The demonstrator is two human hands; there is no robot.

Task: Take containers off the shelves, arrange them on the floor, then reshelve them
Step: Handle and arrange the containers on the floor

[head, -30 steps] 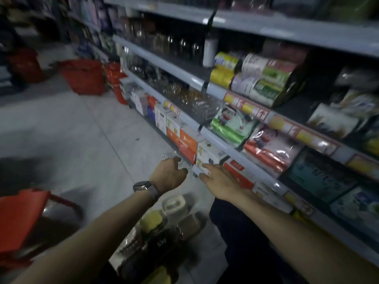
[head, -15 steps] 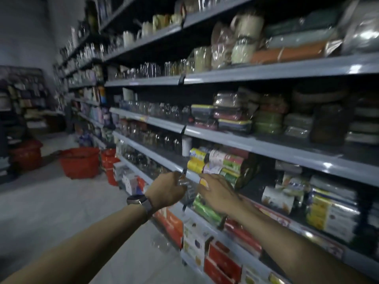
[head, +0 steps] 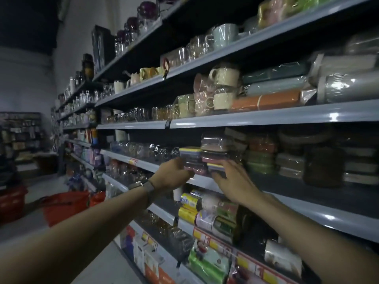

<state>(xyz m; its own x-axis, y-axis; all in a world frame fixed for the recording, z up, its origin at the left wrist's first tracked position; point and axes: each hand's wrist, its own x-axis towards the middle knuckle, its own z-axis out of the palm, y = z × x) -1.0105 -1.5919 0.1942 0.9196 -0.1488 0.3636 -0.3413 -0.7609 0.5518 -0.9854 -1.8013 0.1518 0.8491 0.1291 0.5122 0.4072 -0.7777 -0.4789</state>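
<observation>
Grey metal lips front every shelf; the middle shelf (head: 307,212) carries the stacked containers (head: 213,155), plastic-wrapped with coloured lids, right at its lip at centre frame. The left hand (head: 172,175) curls round the stack's lower left end, and the right hand (head: 233,181) lays straight fingers on its front. A dark bare board (head: 297,189) runs rightward from the stack, with green tubs (head: 260,162) set further back. Mugs (head: 223,87) crowd the shelf above. At lower left, pale floor (head: 24,230) lies open along the aisle, with red baskets (head: 65,203) beside the shelving.

Grey shelves (head: 266,117), red basket (head: 63,206), yellow-lidded container (head: 189,149)
</observation>
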